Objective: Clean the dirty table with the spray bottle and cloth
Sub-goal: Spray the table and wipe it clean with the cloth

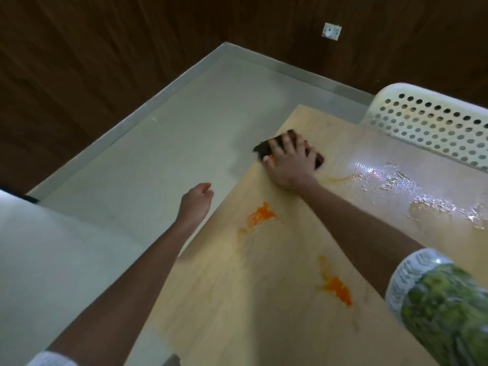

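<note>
Right hand (289, 159) flat on cloth (264, 149) mid-frame, wiping table (237, 299); left hand (196, 200) loose, empty; orange stains (260, 216) likely next.

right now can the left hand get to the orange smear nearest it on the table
Probably yes. The left hand hangs open just off the table edge, holding nothing, and the orange smear lies close beside it with bare wood between. The right hand presses the cloth farther away.

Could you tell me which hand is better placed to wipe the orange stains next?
The right hand: it already presses the dark cloth flat on the table, up-table from the orange stains. The left hand hangs off the table edge, holding nothing.
</note>
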